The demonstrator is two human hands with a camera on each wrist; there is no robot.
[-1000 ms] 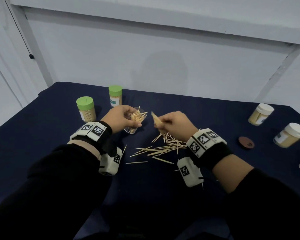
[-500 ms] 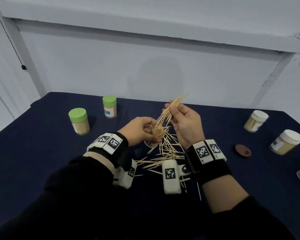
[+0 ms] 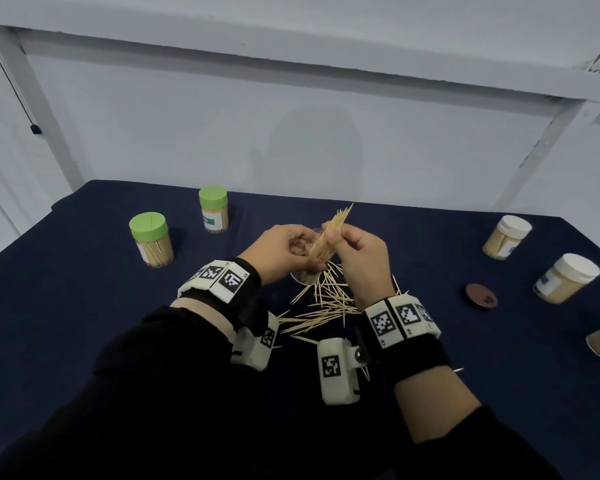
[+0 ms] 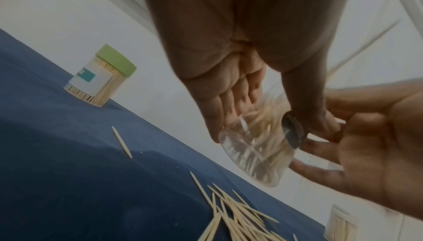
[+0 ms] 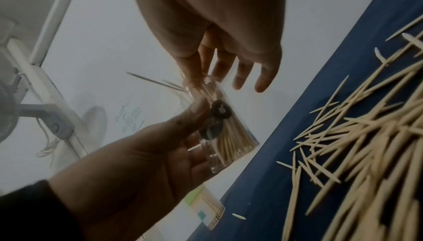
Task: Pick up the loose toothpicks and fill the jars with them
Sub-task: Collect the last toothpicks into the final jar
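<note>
Green-lidded jars sitting far left, white-lidded jars far right, loose toothpicks lying on desk betw. wrists. Left hand fingers wrapping clear jar; right hand fingers pinching toothpick bundle, now lower vs. 0.5 s ago.

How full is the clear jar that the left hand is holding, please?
Partly full. In the left wrist view the clear jar, held by the left hand, has toothpicks on one side and clear space beside them.

Both hands raised together over the middle of the table

The left hand is curled around a clear jar, thumb on one side, fingers on the other. The right hand is held just beside it, palm turned left, with a toothpick bundle pinched at the fingertips. Marker bands are strapped on both wrists.
</note>
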